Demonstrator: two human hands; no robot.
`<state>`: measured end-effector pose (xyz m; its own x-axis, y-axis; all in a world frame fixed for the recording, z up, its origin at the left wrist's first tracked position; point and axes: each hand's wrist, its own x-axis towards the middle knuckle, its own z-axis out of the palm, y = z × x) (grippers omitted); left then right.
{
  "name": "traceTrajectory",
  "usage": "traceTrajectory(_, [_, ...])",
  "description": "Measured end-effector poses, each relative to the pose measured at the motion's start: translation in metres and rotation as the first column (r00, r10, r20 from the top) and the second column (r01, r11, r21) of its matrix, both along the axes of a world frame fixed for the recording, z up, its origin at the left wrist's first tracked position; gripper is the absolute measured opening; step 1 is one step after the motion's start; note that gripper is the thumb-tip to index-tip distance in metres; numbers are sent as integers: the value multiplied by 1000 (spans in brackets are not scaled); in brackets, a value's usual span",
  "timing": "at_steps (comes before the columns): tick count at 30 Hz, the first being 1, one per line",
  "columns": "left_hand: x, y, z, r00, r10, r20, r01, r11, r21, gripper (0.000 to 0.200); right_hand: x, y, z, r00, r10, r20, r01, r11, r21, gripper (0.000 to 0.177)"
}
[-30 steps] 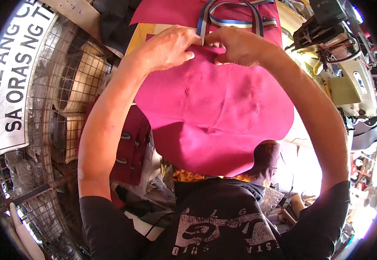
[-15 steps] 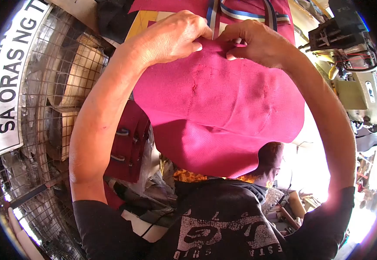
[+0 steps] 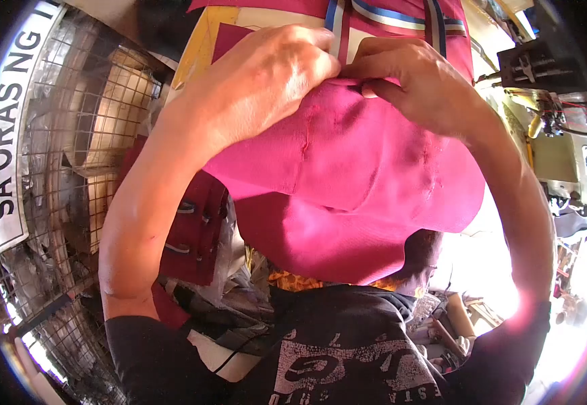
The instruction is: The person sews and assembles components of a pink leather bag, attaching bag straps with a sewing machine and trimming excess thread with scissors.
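Note:
A large magenta cloth [image 3: 347, 169] hangs from my two hands and drapes toward my lap, with stitched seam lines down its face. My left hand [image 3: 276, 74] is closed at the cloth's top edge, its fingertips mostly hidden behind the hand. Close beside it, my right hand [image 3: 415, 77] pinches the same edge between thumb and fingers. Just beyond the hands lies more magenta fabric with blue, white and dark striped straps [image 3: 401, 21].
A sewing machine [image 3: 560, 158] stands at the right. To the left are a wire mesh rack [image 3: 57, 155] and a white lettered banner [image 3: 6, 148]. Dark red pieces with loops [image 3: 195, 229] hang beside my left forearm.
My left hand has moved slightly right and down, closer to my right hand. The top edge of the cloth sits a little lower in view.

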<state>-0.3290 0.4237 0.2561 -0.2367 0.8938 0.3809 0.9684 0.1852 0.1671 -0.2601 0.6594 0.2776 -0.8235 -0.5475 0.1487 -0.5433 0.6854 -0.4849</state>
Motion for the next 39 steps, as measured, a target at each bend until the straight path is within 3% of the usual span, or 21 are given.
traceTrajectory(2, [3,0,-11,1000,-21,11,20,996,90,13,10,-5,-4,991,-15,-129,21,999,47,24])
traceTrajectory(5, [24,-7,-6,991,51,-123,-47,998,35,20,31,-18,-11,918,13,-396,90,967,240,24])
traceTrajectory(6, [29,-11,8,985,69,-159,-81,994,-70,29,40,-26,-7,921,6,-389,132,936,326,26])
traceTrajectory(7, [31,-10,11,980,84,-181,-97,993,-63,31,48,-34,-1,918,-5,-396,180,895,407,28])
traceTrajectory(9, [35,-14,6,964,134,-232,-150,987,-55,35,49,-41,-2,936,-89,-340,207,921,329,28])
traceTrajectory(14, [26,-20,14,990,136,42,-127,977,-173,43,44,-44,-6,958,-197,-210,219,972,87,29])
traceTrajectory(17, [-4,-32,-15,996,58,71,-60,998,34,48,40,-42,-8,964,-167,-205,176,984,27,25])
traceTrajectory(18, [-4,-37,15,988,146,48,-140,983,-117,55,38,-41,-7,966,-157,-207,171,984,47,25])
traceTrajectory(19, [-25,-43,21,991,91,95,-88,995,-37,57,36,-41,-5,967,-149,-209,166,984,66,24])
traceTrajectory(21, [-45,-59,53,906,245,345,-143,945,-294,56,27,-40,-2,977,-142,-161,159,982,98,23])
traceTrajectory(24, [-70,-70,63,860,228,457,-42,923,-382,38,12,-33,2,990,-110,-90,122,983,138,21])
traceTrajectory(27, [-61,-70,55,868,284,407,-148,931,-333,29,2,-30,10,988,-136,73,124,982,144,22])
traceTrajectory(28, [-63,-72,50,887,248,389,-146,951,-272,26,-2,-26,5,990,-135,37,130,986,102,25])
traceTrajectory(31, [-61,-69,44,889,229,398,-136,959,-247,26,-8,-24,9,976,-131,172,128,991,28,27])
traceTrajectory(34, [-61,-64,44,900,233,369,-129,950,-284,27,-8,-25,9,951,-197,238,208,978,-25,29])
traceTrajectory(37, [-64,-64,42,917,229,326,-124,942,-311,28,-7,-26,8,962,-234,139,232,972,29,32])
traceTrajectory(39, [-65,-63,43,923,228,311,-124,939,-322,29,-10,-27,13,950,-243,194,235,970,65,34])
